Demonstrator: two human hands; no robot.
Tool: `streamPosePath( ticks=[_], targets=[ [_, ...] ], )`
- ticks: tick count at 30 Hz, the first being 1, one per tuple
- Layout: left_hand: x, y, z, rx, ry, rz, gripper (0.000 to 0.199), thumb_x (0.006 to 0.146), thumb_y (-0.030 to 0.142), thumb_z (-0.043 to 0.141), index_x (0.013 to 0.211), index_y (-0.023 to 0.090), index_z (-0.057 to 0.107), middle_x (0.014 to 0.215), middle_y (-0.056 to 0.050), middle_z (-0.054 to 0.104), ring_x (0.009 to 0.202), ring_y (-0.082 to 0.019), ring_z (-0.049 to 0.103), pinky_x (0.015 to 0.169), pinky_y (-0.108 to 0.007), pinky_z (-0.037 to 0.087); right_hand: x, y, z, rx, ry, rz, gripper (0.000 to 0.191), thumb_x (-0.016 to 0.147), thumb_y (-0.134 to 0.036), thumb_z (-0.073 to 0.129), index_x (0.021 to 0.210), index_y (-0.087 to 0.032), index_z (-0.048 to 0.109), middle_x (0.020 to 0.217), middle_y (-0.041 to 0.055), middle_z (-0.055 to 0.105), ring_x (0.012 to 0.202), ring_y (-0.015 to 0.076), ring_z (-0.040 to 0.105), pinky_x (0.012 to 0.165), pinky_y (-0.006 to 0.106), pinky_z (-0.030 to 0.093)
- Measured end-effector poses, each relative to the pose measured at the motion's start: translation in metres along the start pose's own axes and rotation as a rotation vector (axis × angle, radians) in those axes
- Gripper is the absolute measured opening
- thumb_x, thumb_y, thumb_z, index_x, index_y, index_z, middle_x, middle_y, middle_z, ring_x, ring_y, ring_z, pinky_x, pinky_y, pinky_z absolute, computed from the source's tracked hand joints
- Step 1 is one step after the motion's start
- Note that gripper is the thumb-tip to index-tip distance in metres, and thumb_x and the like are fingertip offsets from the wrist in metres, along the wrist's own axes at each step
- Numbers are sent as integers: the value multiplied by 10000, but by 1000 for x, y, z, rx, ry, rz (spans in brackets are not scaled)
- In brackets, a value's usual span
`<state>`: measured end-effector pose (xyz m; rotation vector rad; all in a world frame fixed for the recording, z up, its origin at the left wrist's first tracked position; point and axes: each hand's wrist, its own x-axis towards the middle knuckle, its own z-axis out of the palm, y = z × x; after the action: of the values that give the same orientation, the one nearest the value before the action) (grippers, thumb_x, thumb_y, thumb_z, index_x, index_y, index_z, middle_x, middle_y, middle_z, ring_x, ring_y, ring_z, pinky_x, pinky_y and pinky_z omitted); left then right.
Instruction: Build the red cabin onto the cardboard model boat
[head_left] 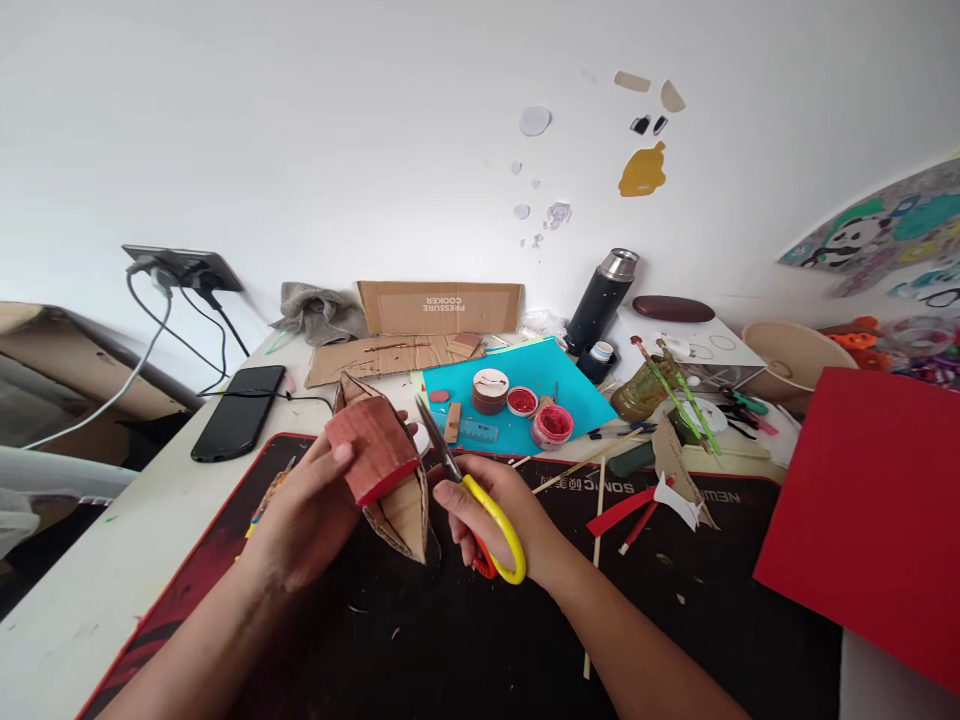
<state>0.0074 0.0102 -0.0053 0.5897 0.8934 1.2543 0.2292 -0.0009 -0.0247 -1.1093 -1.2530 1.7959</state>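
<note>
A dark mat [487,650] spreads under the cardboard boat [405,515]. The left hand [311,505] curls its fingers round the boat's reddish block [379,445]; best grip firmly, well clear of the blades [441,438]. Just right of the boat, the right hand [514,490] has fingers round scissors [471,486]. I count one each: mat, boat, block, scissors.

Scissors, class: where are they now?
In the head view, the scissors are in the right hand, just right of the reddish piece in the left hand.
</note>
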Motion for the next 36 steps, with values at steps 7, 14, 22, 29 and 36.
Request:
streamPosePath(
  ticks=[7,14,22,29,36],
  targets=[
    [8,8,-14,-85,-22,45,559,832,404,906,1343,231,759,1300,-117,836,1234,-376,779,1044,-456,652,-5,-10,-6,101,-4,-59,879,863,-941,620,1239,-151,694,624,-8,670,507,198,718,526,263,534],
    [2,14,-9,141,46,423,612,665,374,1022,1217,271,779,1265,-76,819,1221,-341,754,1019,-429,661,-4,-7,-7,106,-60,-72,1055,723,-1023,653,1304,-143,647,729,78,769,692,292,804,645,355,613],
    [-10,12,-25,521,201,599,842,579,284,1059,1344,329,710,1336,-57,787,1242,-382,736,949,-461,697,-4,-2,-5,61,-30,-14,915,758,-967,701,1218,-177,670,796,38,739,599,198,749,564,272,554],
    [-14,14,-29,659,181,607,846,588,298,1058,1354,290,701,1351,-122,792,1187,-403,772,934,-498,711,-11,-9,-1,-185,53,-21,585,923,-748,740,1097,-189,739,713,-21,655,473,115,613,462,213,443],
    [-12,23,-34,682,175,547,521,552,334,1069,959,235,759,760,1,754,861,-281,776,859,-412,708,-15,-9,-3,-396,12,-19,434,929,-607,810,1109,-213,774,635,-45,587,504,126,572,496,226,424]
  ],
)
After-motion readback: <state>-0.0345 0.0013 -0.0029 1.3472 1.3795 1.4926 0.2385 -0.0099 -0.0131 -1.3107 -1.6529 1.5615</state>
